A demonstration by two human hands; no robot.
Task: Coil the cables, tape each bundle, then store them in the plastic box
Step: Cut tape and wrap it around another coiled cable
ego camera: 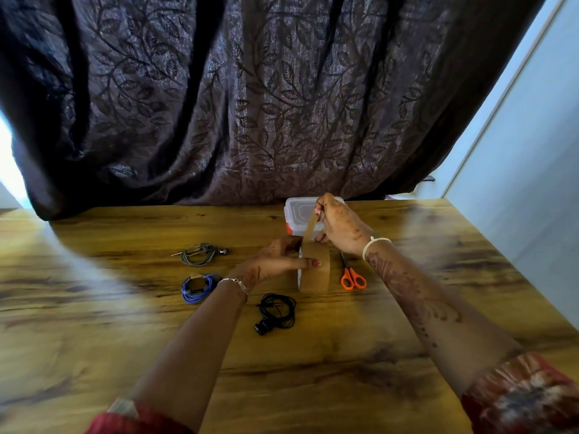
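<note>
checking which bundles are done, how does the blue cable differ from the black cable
The blue cable carries a patch of brown tape; the black cable shows none. The blue cable's coil looks tight and thick-corded, the black cable's looser and thinner. Both are coiled and lie on the table, outside the plastic box.

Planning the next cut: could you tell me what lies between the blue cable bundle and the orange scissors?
The head view shows the left hand and the brown tape roll it holds between the blue bundle and the scissors.
</note>
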